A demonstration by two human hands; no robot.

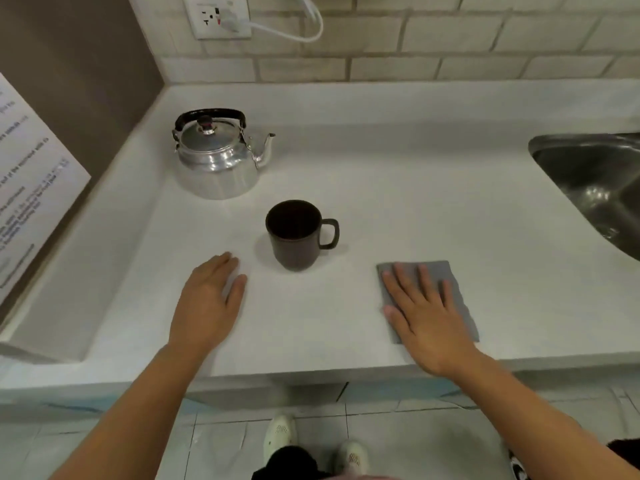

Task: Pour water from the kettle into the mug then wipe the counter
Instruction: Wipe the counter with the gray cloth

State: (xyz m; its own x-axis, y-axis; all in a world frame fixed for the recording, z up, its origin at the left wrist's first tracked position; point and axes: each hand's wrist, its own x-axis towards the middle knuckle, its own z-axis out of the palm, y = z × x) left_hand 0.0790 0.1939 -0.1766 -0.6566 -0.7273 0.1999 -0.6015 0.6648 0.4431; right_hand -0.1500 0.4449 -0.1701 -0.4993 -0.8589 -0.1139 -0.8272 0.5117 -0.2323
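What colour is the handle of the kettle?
Black. The kettle has a shiny silver body; its handle shows clearly in the head view.

Silver kettle (218, 161), brown mug (294, 235), grey cloth (450, 282)

The sink (588, 181) runs off the right edge, the printed sheet (31, 174) off the left, its text too blurred to read. The right hand (427, 315) hides much of the cloth (457, 296).

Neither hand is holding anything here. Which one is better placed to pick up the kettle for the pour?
Probably the left hand: it lies free on the counter, on the side of the shiny metal kettle. The right hand rests flat on the grey cloth, farther away.
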